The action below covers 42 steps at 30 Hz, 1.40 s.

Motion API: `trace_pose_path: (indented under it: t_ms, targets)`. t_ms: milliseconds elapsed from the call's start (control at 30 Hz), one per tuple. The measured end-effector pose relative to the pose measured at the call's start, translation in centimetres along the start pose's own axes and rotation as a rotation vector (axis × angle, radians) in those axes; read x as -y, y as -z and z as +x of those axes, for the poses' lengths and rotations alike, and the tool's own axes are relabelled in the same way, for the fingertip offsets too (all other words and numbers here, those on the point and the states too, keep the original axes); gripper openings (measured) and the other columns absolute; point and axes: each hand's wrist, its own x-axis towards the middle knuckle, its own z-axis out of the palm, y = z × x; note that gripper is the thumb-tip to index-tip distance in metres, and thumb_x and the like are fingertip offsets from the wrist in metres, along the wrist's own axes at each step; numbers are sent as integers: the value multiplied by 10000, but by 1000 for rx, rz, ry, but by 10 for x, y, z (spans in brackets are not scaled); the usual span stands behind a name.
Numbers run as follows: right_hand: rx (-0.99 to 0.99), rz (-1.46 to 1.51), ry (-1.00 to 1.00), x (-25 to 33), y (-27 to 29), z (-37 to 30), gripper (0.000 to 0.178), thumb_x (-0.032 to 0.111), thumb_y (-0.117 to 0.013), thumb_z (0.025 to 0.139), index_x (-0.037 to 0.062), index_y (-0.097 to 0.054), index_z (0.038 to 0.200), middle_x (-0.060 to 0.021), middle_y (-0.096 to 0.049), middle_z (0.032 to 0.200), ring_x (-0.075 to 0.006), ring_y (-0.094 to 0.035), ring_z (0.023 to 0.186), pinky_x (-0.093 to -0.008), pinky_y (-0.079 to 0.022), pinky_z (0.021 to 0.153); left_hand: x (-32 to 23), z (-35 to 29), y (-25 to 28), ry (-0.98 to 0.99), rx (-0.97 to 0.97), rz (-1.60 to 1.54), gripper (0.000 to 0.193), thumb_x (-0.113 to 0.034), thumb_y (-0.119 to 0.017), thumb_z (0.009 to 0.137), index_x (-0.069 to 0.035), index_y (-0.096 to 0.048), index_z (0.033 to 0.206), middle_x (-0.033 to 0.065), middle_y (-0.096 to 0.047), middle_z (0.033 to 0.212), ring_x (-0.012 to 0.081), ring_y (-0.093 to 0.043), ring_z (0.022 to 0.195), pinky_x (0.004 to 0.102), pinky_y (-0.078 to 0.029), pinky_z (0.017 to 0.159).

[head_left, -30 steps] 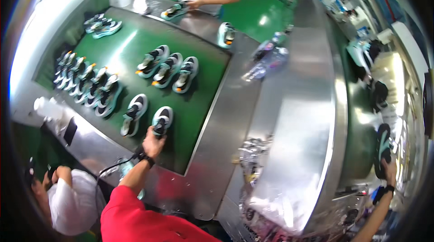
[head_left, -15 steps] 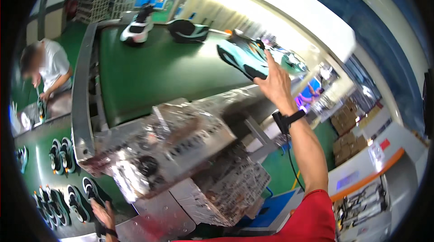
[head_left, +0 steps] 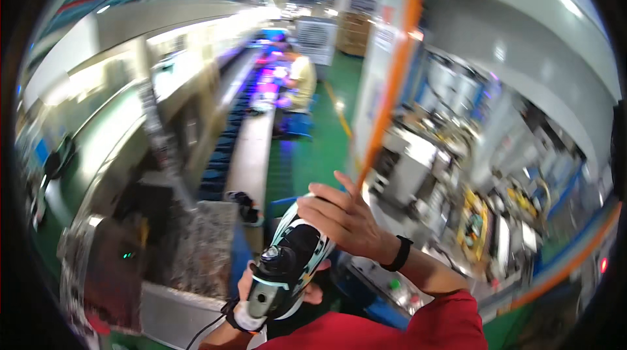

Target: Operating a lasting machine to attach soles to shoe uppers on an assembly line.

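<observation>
A black, white and mint-green sports shoe (head_left: 297, 242) is held in front of my body, low in the middle of the head view. Its toe points up and away, and a dark rounded piece fills its opening. My left hand (head_left: 245, 283) grips it from below near the heel, thumb on one side and fingertips showing on the other. Across the toe and upper side lies my right hand (head_left: 339, 216), fingers bent over the shoe. Both wrists wear black bands, and a cable hangs from the left one. The shoe hides part of my left palm.
A green conveyor belt (head_left: 81, 167) with dark shoes runs along the left. Ahead, another dark shoe (head_left: 245, 207) sits on a narrow pale line (head_left: 251, 154). A person (head_left: 300, 82) sits farther along it. On the right stands a machine with an orange edge (head_left: 392, 82) and metal tooling.
My view has swung right, away from the green belt. My right hand, earlier reaching to a mint shoe on the belt, and my left, earlier beside the lower-left shoes, now both hold one shoe before me.
</observation>
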Motion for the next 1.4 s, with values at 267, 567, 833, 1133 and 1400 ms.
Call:
trace_pose_path:
  t_ms: [267,567,833,1133,1400]
  targets:
    - [-492,1451,-1267,28,136,-229,926,253,-796,773,69,-247,1496,-133,-452,1409,-183,-485,1237,-326,-442,969,167,160,-14,-7,-289,182,540,-291,-464,984,-4,-351,1427,157,-542,1314,284,-574,1152,419,-469,978]
    - [-1146,522,-1789,40,216,-404,528,19,-726,703,-14,-553,1201,-76,-645,1035,-159,-622,904,-285,-510,826,346,328,2,484,32,985,799,-376,-597,940,58,-201,1482,190,-415,1433,217,-424,1292,322,-349,1060]
    - [-1267,-156,-1796,74,293,-441,561,24,-663,644,0,-539,1191,-58,-585,1038,-155,-584,915,-269,-486,829,477,511,126,227,-206,1542,735,-449,-705,797,110,-496,1225,309,-554,1240,396,-538,1169,441,-423,969]
    - [-1077,-612,-1814,49,317,-466,552,17,-616,653,-24,-545,1199,-82,-580,1093,-169,-569,953,-300,-452,897,524,562,184,526,-360,1716,582,-147,-662,758,77,-452,1253,288,-572,1208,446,-569,1090,445,-474,944]
    - [-189,-446,-2100,-166,325,-549,494,196,-778,609,-56,-625,1005,-181,-682,935,-265,-664,817,-339,-519,762,366,446,94,806,-362,348,230,-107,-696,845,4,-634,1037,71,-677,934,185,-670,763,346,-564,648]
